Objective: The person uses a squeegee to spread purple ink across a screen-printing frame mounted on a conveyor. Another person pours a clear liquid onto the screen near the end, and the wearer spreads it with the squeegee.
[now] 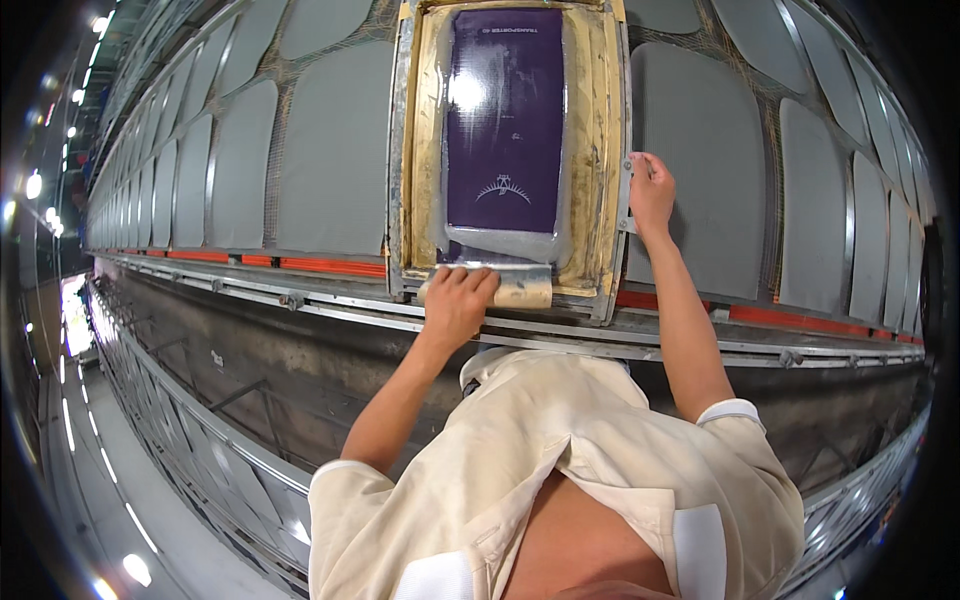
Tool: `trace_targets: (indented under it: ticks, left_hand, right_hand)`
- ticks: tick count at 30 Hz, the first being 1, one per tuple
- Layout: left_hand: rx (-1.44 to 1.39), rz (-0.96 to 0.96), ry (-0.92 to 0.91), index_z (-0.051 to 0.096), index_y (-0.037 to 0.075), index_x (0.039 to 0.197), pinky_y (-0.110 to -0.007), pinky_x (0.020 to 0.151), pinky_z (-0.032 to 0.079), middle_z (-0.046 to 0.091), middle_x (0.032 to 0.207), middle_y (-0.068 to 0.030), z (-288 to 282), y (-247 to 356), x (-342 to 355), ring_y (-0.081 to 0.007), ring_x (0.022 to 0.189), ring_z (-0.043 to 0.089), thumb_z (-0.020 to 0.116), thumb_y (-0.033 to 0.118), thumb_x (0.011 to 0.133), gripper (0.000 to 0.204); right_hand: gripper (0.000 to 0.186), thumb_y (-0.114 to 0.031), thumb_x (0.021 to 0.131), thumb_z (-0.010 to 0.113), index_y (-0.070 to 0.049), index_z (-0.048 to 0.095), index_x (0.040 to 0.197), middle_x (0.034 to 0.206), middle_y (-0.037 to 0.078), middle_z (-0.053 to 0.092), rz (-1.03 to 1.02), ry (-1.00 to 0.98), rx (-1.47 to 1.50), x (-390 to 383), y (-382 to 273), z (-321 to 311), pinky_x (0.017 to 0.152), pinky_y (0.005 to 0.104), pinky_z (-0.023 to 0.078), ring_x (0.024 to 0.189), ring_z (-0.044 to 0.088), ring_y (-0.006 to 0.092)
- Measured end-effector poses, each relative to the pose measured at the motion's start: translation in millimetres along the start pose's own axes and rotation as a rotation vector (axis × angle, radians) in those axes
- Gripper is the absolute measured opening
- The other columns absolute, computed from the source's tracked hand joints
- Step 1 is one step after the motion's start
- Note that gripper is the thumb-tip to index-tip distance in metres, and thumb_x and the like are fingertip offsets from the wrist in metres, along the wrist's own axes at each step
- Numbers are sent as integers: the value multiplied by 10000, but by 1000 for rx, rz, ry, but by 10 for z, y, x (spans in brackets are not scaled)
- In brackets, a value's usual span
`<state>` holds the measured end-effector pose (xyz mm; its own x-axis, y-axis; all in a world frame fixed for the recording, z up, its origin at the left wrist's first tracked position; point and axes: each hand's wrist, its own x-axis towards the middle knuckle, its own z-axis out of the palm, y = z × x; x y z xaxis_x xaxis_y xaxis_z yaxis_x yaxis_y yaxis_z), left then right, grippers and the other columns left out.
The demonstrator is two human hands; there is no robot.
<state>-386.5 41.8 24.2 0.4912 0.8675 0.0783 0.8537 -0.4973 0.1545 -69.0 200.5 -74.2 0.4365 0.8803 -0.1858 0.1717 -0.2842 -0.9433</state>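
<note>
A rectangular metal-edged screen frame (612,262) with yellowed, stained borders holds a glossy purple area (505,120) with pale printing and a translucent margin. My left hand (460,295) is closed on a wide beige-and-silver scraper (527,287) lying across the frame's lower end, fingertips curled over its upper edge. My right hand (650,195) is at the frame's right side rail, fingers curled onto the edge beside small metal fittings. Its fingertips are partly hidden.
Rows of grey rounded panels (325,150) on mesh lie along the long bench either side of the frame, with more (700,150) at right. Metal rails (800,353) and red-orange strips run along the near edge. A walkway with railings and lights curves away at left.
</note>
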Motion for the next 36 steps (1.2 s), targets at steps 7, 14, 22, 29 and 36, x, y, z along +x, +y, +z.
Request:
trace_targets:
  ticks: [7,14,22,29,36]
  left_hand:
    - [-42,80,15,677,100,1078,-386,816,439,705,1078,-8,126,-261,276,-219,863,622,655,24,723,364]
    - [131,109,100,706,165,1025,-425,840,458,729,973,-38,392,-1389,2431,-249,865,678,644,6,743,330]
    - [128,108,-16,733,147,1007,-465,833,523,740,867,-109,174,-2315,4286,-351,853,706,762,292,818,240]
    - [161,103,-61,744,143,1021,-492,762,562,735,858,-144,259,-2244,4305,-390,852,699,793,351,804,305]
    - [-11,83,-141,776,167,997,-460,684,536,735,827,-127,111,-1231,2310,-311,733,697,732,130,798,206]
  right_hand:
    - [302,-316,993,605,-71,744,1103,569,23,506,122,-32,-159,59,77,73,538,343,374,507,439,120]
    - [291,-306,1053,543,-89,719,1137,581,13,508,296,-146,-175,27,-224,-36,542,339,375,512,430,115]
    - [271,-311,1074,524,-103,691,1125,595,-46,421,278,-133,-243,-18,-157,1,520,281,326,527,361,62]
    - [266,-291,1049,544,-94,709,1117,607,48,529,229,-85,-264,-91,-137,5,556,349,399,536,474,146]
    - [269,-298,1049,541,-102,705,1130,621,18,520,165,-114,-245,35,-63,-17,517,311,376,543,488,112]
